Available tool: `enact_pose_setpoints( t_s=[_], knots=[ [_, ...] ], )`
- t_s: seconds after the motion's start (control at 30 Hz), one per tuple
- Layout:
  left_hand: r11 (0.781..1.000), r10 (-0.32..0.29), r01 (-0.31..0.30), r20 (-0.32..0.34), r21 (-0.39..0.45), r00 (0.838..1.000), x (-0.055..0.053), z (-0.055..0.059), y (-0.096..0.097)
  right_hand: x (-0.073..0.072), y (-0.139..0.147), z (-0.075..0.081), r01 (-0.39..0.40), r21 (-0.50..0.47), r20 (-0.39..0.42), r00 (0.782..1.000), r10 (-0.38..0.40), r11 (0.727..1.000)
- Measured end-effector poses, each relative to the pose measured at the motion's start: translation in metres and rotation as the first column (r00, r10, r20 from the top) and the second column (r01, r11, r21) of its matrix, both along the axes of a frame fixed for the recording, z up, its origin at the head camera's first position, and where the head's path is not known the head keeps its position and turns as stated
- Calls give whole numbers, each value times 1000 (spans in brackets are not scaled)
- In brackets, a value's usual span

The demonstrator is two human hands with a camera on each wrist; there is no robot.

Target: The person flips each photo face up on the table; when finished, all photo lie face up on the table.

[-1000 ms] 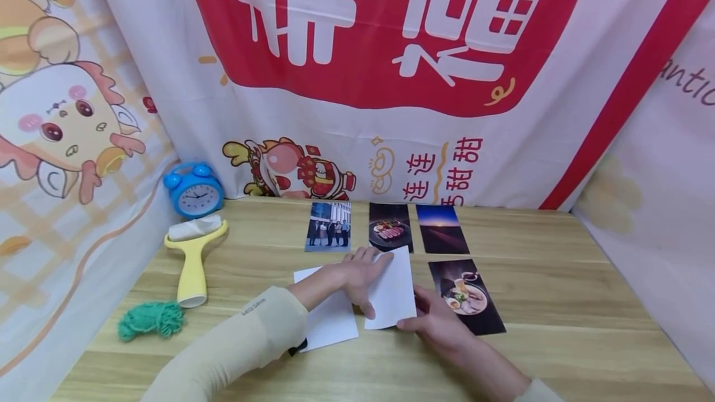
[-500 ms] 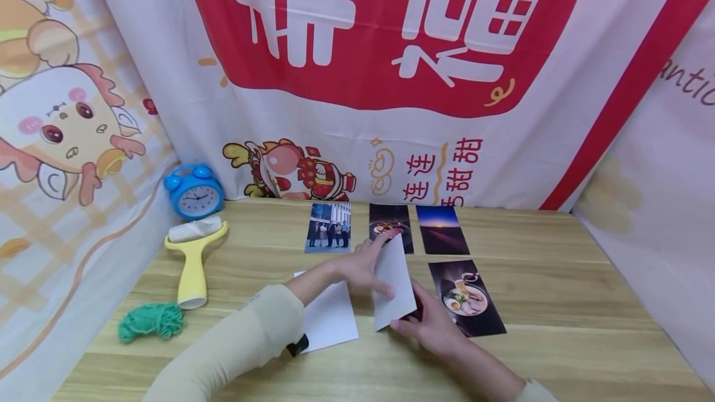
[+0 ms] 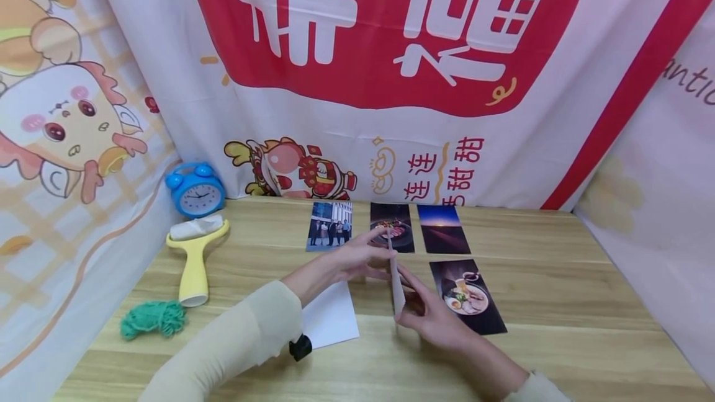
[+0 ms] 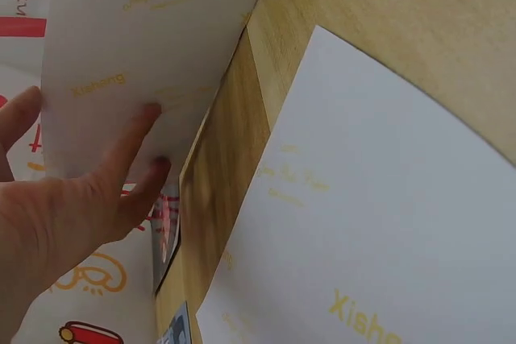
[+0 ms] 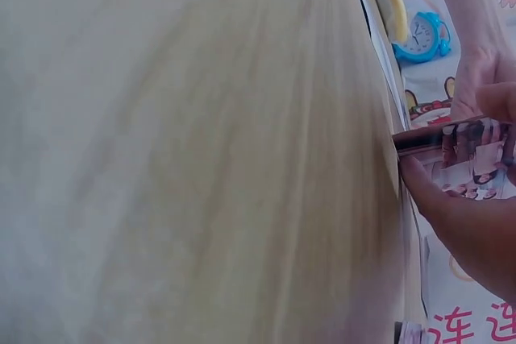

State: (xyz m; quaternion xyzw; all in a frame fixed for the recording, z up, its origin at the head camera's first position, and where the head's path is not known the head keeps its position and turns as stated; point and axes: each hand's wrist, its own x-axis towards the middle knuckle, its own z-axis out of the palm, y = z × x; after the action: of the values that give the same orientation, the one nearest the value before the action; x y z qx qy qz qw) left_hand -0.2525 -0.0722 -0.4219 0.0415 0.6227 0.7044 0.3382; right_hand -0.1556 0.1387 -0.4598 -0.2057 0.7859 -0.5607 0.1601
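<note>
A photo print (image 3: 398, 296) stands on edge between my hands, its white back with yellow print facing left. My right hand (image 3: 438, 321) pinches its near end, thumb on the white side. With fairly straight fingers my left hand (image 3: 357, 256) touches the far part; in the left wrist view two fingertips (image 4: 149, 110) rest on the white back and another meets its edge. The right wrist view shows the glossy picture side (image 5: 472, 159), with figures too small to make out. Another print (image 3: 332, 321) lies white side up under my left forearm.
Along the back lie a group photo (image 3: 329, 228), a food photo (image 3: 398, 237) and a sunset photo (image 3: 444, 231). A noodle-bowl photo (image 3: 469, 296) lies right. At left are a blue alarm clock (image 3: 197, 191), a yellow lint roller (image 3: 193, 265) and green yarn (image 3: 152, 320).
The held print has gone from nearly flat, white side up, to standing on edge, turning rightward. My left fingers have moved to its far upper part; my right hand keeps its pinch.
</note>
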Motion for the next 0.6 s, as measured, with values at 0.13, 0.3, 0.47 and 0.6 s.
enact_pose_setpoints(
  t_s=[0.13,0.3,0.47,0.6],
  knots=[
    [999,4,-5,26,35,1000,-1,0,-1,0,1,2,-18,32,-80,997,21,999],
    [998,19,-20,24,54,1000,-2,-2,-3,1,5,6,-8,145,-239,970,43,989],
    [999,39,-39,2,-10,999,-4,-6,-6,2,12,14,34,295,-325,943,66,955],
    [995,32,-37,-43,-97,999,-4,-9,-9,1,17,16,22,346,-315,944,94,938]
  ],
)
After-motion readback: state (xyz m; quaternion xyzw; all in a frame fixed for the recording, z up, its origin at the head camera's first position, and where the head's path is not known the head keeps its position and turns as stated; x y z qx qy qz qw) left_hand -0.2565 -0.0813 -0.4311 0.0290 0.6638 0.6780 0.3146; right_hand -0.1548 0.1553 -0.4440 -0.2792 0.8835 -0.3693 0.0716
